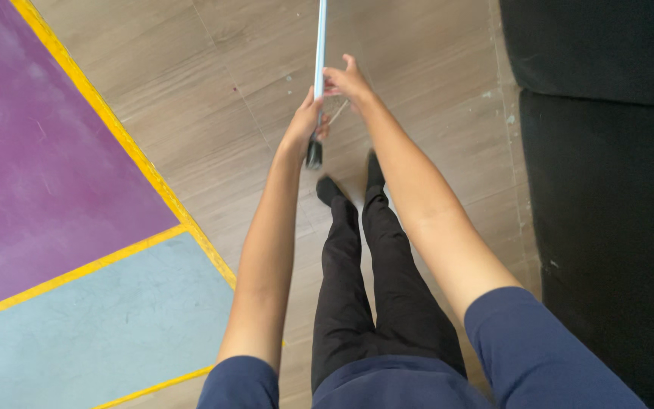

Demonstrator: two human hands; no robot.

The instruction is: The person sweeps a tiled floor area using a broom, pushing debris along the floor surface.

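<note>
A long thin silver pole [320, 45] with a black end grip [313, 154] runs away from me over the wooden floor and leaves the top of the view. My left hand [306, 121] is wrapped around the pole just above the black grip. A little higher up, my right hand [347, 79] holds the shaft with its fingers. Both arms are stretched forward. What is at the pole's far end lies out of view.
My legs in black trousers [365, 273] stand on pale wood-look floor [213, 91]. On the left lie purple [39, 151] and light blue [92, 326] floor areas edged with yellow lines [145, 163]. A black sofa-like block [615, 204] fills the right side.
</note>
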